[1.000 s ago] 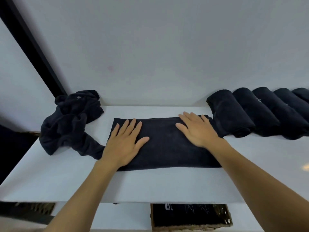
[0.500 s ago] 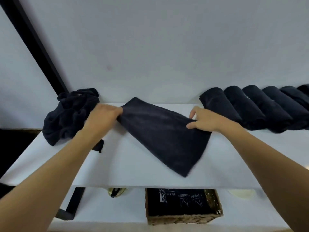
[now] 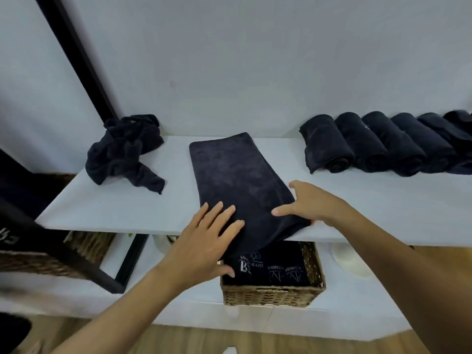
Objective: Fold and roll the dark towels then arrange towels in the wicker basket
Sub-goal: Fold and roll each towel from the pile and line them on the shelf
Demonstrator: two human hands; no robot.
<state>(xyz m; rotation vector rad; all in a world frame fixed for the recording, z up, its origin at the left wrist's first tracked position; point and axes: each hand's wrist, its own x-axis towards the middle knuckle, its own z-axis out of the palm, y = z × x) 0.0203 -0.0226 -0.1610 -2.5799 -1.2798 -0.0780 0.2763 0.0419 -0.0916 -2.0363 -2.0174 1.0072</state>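
Note:
A folded dark towel (image 3: 237, 175) lies lengthwise on the white shelf (image 3: 102, 208), its near end hanging over the front edge. My left hand (image 3: 204, 241) rests on that near end with straight fingers, the thumb below the overhang. My right hand (image 3: 311, 205) holds the towel's right edge, thumb on top and a fingertip curled beneath. Several rolled dark towels (image 3: 370, 144) line the shelf's back right. A crumpled pile of dark towels (image 3: 122, 149) sits at the back left. The wicker basket (image 3: 270, 295) stands on the lower level, with dark printed towels inside.
A black frame post (image 3: 76, 54) slants up the wall at the left. Another wicker basket (image 3: 38, 264) sits at the lower left behind a black bar. A white round object (image 3: 350, 261) lies right of the basket. Wooden floor shows at the bottom.
The towel lay crosswise under both flat hands, was lifted and turned, and now lies lengthwise with its end over the shelf edge. My hands moved to its near end.

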